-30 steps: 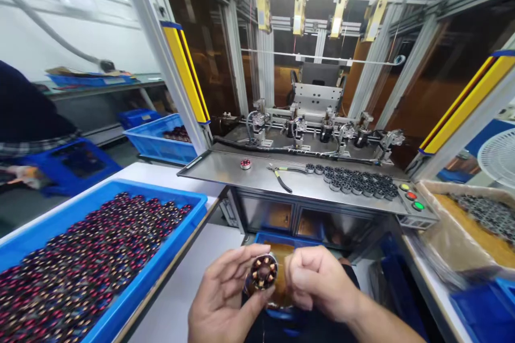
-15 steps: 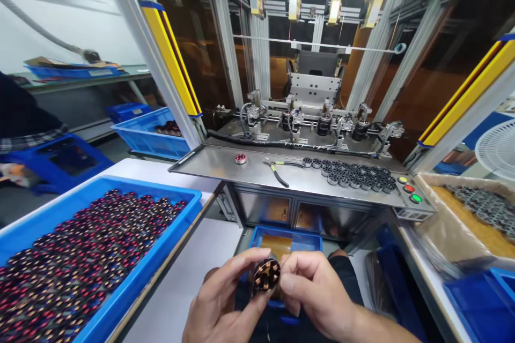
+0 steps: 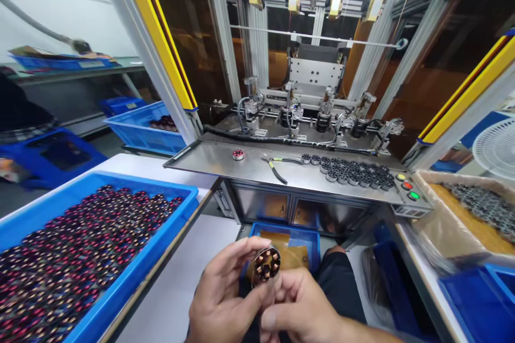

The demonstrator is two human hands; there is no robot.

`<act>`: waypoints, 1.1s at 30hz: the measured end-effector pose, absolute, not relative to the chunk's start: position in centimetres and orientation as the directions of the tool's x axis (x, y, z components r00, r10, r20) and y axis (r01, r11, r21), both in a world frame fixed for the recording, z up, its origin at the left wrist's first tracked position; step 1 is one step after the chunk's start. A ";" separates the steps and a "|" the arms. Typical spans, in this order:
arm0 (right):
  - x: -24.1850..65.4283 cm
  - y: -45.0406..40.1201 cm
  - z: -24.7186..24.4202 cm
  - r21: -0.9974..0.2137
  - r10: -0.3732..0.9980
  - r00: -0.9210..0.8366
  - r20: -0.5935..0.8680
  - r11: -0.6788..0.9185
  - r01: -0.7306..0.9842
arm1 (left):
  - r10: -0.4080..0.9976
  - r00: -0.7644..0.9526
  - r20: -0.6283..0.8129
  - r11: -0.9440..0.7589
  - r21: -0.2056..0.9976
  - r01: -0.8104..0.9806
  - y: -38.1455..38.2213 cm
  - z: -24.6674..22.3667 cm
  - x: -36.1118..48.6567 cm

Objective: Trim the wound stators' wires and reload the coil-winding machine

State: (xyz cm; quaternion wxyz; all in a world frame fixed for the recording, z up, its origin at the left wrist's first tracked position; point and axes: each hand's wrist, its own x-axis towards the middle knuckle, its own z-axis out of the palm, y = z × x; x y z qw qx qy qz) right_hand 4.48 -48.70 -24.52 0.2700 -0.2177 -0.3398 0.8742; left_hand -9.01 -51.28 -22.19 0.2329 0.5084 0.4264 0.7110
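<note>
My left hand [image 3: 229, 289] holds a round motor stator [image 3: 267, 263] between thumb and fingers, its copper-wound face turned up towards me. My right hand [image 3: 300, 300] is closed just below and to the right of it, fingertips pinched together near the stator's lower edge. Whatever sits in that pinch is too small or hidden to make out. Beyond my hands, on the steel shelf [image 3: 209, 159], lie a red-wound stator [image 3: 238, 155] and a pair of cutting pliers [image 3: 277, 166] with black and yellow-green handles. Dark unwound stator cores [image 3: 358, 171] stand in rows to their right.
A blue tray [image 3: 193, 198] full of wound stators stands at left. Behind the shelf is a winding machine [image 3: 322, 118] with several stations. Control buttons [image 3: 407, 186] sit at the shelf's right end, beside a lined box [image 3: 438, 225] of cores. Below my hands is a blue bin [image 3: 316, 244].
My right hand has moved down and left, from beside the stator to below it. The stator has risen slightly in the view and its face shows more fully. My left hand still holds it.
</note>
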 end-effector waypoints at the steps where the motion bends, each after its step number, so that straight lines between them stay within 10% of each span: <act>1: 4.4 -48.8 -24.5 -0.710 0.614 -0.761 -0.209 -0.631 -0.313 | 0.764 -0.387 0.515 -0.519 0.848 0.105 -51.2 -22.2 -8.9; 11: 7.8 -47.8 -24.0 -0.888 0.625 -0.773 -0.105 -0.409 -0.211 | 0.897 -0.362 0.253 -0.321 0.936 -0.142 -51.4 -21.7 -9.1; 18: 8.7 -45.7 -20.6 -0.926 0.781 -0.621 -0.068 -0.282 -0.253 | 0.959 -0.052 0.279 -0.284 0.943 -0.175 -51.6 -21.6 -9.2; 33: 8.6 -47.7 -22.5 -0.964 0.794 -0.601 -0.088 -0.219 -0.148 | 0.996 -0.090 0.010 -0.042 0.930 -0.365 -51.4 -22.3 -8.7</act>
